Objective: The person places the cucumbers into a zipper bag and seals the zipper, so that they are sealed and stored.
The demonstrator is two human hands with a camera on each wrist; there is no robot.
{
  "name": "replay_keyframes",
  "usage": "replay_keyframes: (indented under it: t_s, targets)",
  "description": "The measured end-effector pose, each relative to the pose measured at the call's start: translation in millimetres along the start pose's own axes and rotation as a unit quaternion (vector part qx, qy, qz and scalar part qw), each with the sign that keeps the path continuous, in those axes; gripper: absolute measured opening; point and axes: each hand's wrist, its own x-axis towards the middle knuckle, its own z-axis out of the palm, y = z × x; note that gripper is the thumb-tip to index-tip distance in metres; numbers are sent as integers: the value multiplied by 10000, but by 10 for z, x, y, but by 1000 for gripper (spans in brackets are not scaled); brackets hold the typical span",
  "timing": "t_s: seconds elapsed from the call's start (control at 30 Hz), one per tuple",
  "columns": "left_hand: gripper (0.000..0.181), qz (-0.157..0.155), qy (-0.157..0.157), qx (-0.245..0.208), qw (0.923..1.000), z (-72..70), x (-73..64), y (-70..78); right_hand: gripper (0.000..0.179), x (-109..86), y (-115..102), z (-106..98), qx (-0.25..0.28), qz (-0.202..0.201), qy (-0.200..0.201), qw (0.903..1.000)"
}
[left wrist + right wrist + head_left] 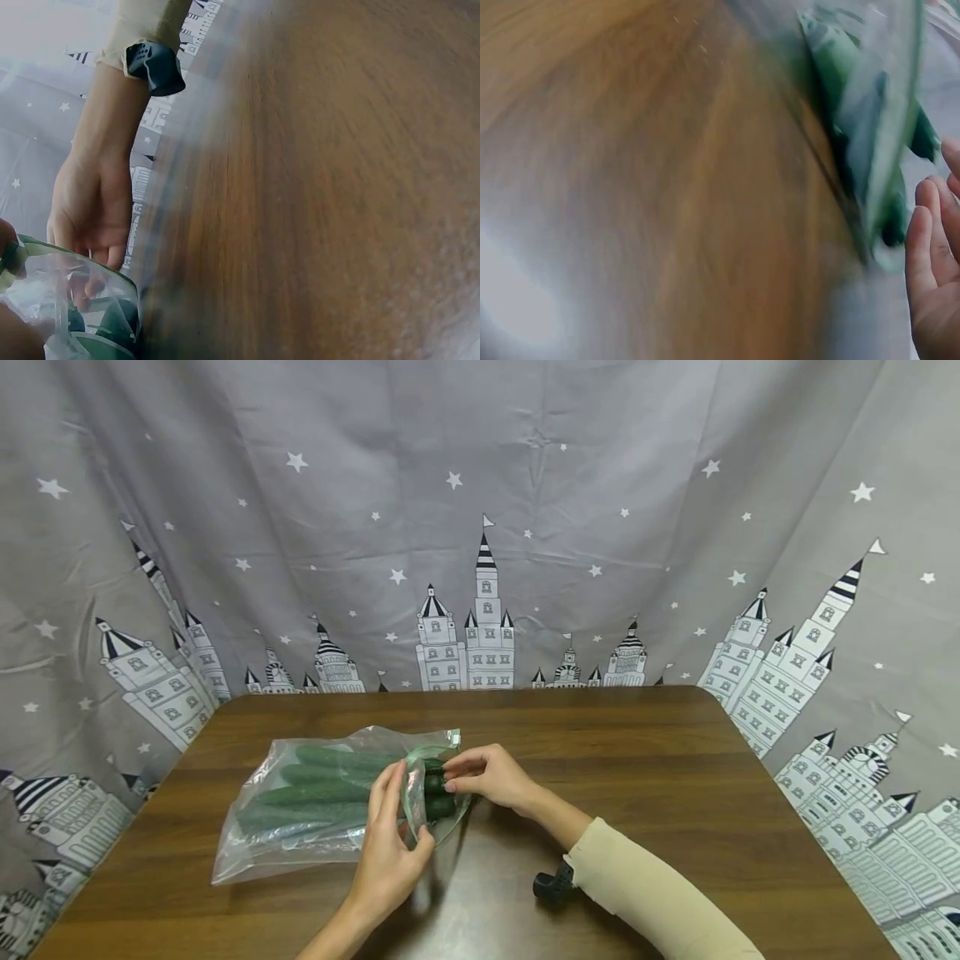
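Several long green cucumbers [330,792] lie side by side in a clear zip bag [251,856], left of the table's middle. Their dark ends show at the bag's mouth, which faces right. My left hand [395,852] holds the near edge of that mouth between fingers and thumb. My right hand [495,779] reaches in from the right, its fingertips at the cucumber ends. From the right wrist, the extended fingers [922,240] of the right hand appear beside the bag's rim. The left wrist view shows the right hand [94,199] beyond the green-edged mouth.
The brown wooden table [675,827] extends to the right of the bag. A black strap mount [553,885] sits on the right wrist, by the beige sleeve [652,885]. A grey curtain [480,468] with castles and stars hangs behind the table.
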Motion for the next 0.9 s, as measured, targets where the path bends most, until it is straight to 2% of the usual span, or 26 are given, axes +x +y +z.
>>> replay_keyframes:
  t_s: [0.2, 0.33, 0.5, 0.67, 0.77, 0.83, 0.9]
  targets:
    - [95, 22, -361, 45, 9993, 13, 11, -9, 34, -86, -37, -318, 186, 74, 269, 9994]
    - [94, 178, -609, 318, 9975, 42, 25, -16, 38, -157, -47, -490, 131, 205, 441, 9987]
    - [94, 216, -1014, 794, 9914, 78, 24, -26, 38, -238, -58, -631, -17, 230, 499, 9985]
    - [100, 221, -1449, 916, 9850, 112, 0, -31, 35, -286, -57, -724, -125, 214, 471, 9986]
    - [102, 258, -1666, 1201, 9783, 132, -5, -26, 34, -310, -79, -763, -133, 262, 479, 9984]
    - [98, 208, -1867, 1560, 9697, 143, -9, -11, 34, -321, -96, -789, -120, 290, 490, 9983]
    - [93, 168, -2120, 1930, 9579, 155, -11, 2, 34, -323, -99, -819, -144, 316, 513, 9981]
